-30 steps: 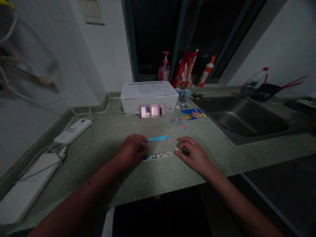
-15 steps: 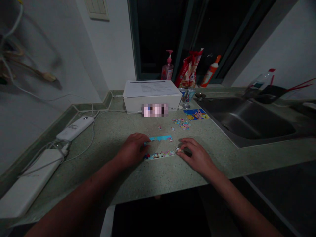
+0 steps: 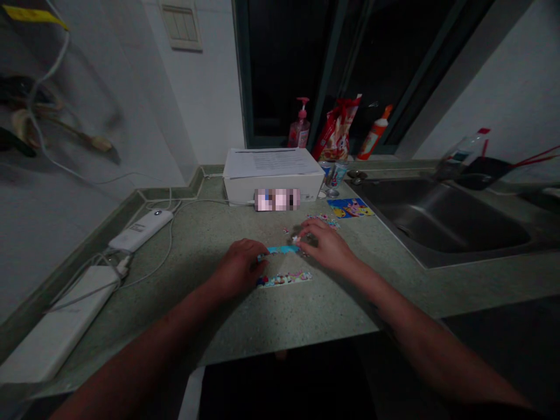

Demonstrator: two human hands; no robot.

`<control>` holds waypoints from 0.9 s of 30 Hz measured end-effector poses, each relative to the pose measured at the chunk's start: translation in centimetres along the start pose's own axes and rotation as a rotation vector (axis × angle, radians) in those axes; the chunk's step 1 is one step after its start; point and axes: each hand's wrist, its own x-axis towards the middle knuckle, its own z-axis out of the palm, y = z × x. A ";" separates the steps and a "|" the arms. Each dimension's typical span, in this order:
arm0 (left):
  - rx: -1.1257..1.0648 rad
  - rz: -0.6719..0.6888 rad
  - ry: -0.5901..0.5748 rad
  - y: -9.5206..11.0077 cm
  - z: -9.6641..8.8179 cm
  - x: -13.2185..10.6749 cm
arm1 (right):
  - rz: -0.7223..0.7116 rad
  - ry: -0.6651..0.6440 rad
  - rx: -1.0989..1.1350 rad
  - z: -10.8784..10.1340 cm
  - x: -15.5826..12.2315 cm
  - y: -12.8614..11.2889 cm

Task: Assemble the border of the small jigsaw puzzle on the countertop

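On the counter lies a partly assembled jigsaw puzzle (image 3: 286, 280), with a blue strip along its far side, a colourful strip along its near side and bare counter between them. My left hand (image 3: 240, 267) rests at its left end, thumb and fingers apart, covering that end. My right hand (image 3: 328, 248) pinches a small pale puzzle piece (image 3: 296, 240) just beyond the blue strip's right part. Behind that hand, a pile of loose puzzle pieces (image 3: 330, 220) is partly hidden. One loose piece (image 3: 286, 231) lies nearby.
A white box (image 3: 271, 184) with a pixelated phone (image 3: 277, 200) leaning on it stands behind the puzzle. A colourful picture card (image 3: 350, 207) lies left of the sink (image 3: 441, 216). Power banks (image 3: 142, 228) and cables are at left. A pump bottle (image 3: 299, 125) stands by the window.
My right hand has moved from the near right corner of the puzzle up and left to its far side, carrying the piece. My left hand stays at the left end. The view has shifted slightly.
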 end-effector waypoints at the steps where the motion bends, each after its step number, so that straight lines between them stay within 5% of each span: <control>1: 0.000 -0.006 0.006 0.0 0.0 0.0 | -0.008 -0.023 -0.010 0.6 1.4 -0.1; 8: 0.004 -0.013 0.010 -0.1 0.0 0.0 | -0.028 -0.190 -0.123 4.7 5.8 0.1; 17: 0.002 0.016 -0.001 0.0 0.1 -0.2 | -0.015 -0.235 -0.159 2.8 5.4 2.8; 27: 0.000 -0.001 0.007 -0.1 -0.2 -0.1 | 0.009 -0.190 -0.097 2.9 5.8 2.2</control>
